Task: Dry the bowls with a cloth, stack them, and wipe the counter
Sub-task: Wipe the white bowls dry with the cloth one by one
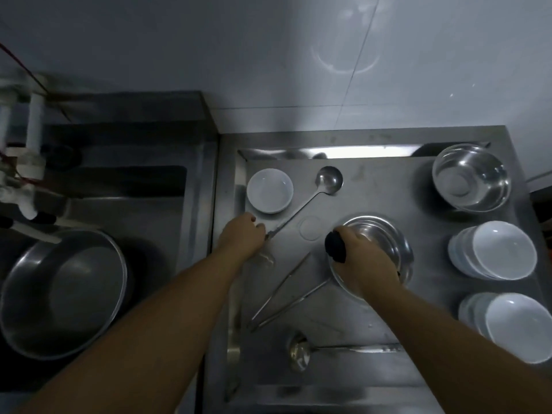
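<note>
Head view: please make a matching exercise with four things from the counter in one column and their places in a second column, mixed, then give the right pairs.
Things:
1. single white bowl
2. dark cloth
3. steel bowl with no hand in it
4. large steel basin

Places:
A. in the sink at the left
B. far right corner of the counter
C. far left of the counter, beside a ladle
D. held by the right hand at the rim of a steel bowl

Pairs: 1-C, 2-D, 3-B, 4-A
</note>
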### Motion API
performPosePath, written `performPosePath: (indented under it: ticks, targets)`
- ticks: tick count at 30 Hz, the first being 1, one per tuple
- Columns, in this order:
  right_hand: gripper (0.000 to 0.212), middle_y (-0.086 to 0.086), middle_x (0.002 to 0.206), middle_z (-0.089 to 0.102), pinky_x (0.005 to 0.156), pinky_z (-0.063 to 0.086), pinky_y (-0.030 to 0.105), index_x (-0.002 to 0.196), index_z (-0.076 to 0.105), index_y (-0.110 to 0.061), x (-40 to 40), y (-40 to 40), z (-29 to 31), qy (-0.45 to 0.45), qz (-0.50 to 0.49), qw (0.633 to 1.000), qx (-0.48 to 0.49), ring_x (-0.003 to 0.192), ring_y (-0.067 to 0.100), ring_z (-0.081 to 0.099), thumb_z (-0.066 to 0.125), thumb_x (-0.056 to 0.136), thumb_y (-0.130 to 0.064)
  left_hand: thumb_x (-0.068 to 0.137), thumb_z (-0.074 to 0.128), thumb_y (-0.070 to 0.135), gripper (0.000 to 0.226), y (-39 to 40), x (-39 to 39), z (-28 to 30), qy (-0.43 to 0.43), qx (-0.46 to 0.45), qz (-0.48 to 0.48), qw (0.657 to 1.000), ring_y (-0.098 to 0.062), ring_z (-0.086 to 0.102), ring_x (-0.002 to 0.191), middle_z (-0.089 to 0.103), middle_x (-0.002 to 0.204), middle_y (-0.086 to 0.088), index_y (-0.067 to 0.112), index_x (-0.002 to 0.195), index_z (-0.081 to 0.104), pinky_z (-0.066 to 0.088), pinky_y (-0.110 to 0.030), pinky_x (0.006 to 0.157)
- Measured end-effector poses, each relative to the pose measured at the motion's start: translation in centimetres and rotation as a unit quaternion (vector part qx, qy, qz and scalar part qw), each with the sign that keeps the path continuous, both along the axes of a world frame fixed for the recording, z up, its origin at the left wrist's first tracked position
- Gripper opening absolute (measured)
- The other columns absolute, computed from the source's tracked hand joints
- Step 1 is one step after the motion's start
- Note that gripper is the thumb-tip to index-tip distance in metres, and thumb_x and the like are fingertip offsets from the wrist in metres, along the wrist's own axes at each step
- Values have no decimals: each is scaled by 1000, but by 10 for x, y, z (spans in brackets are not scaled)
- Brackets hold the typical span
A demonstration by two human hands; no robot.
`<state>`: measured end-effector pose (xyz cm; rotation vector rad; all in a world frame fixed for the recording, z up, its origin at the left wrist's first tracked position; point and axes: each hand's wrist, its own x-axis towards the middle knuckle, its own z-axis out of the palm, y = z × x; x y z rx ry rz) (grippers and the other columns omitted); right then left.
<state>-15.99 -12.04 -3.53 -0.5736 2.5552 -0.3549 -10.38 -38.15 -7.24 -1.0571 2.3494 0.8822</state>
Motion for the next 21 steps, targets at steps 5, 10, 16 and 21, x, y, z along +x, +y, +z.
performPosePath:
  ticks: [5,10,16,21]
  targets:
    - [45,0,113,69,74,62,50,132,48,-35,-3,-9,-15,-18,-35,999,7,95,30,68,67,91,-30,104,52,39,43,-11,-39,-26,9,51,133,990,-32,61,93,71,120,-17,5,125,69,43,-32,74]
    - [42,-4,113,66,78,63,50,127,50,-38,1,-3,-23,-57,-94,994,-11,97,24,68,71,91,-34,98,62,31,39,-17,-52,-49,37,98,246,964,-37,71,100,74,116,-18,3,124,72,57,-36,80]
    - [52,-10,90,62,66,61,38,126,42,-38,20,14,-20,-85,-180,978,-68,71,12,65,79,89,-35,88,69,23,39,-15,-48,-51,84,202,394,893,-37,72,103,74,111,-17,1,120,71,63,-49,93]
    - [45,-12,93,66,59,55,27,107,45,-53,25,16,-1,-132,-250,946,-159,78,11,68,80,84,-40,83,70,20,42,-8,-26,-35,111,275,438,849,-35,72,101,72,104,-14,6,122,68,65,-50,90]
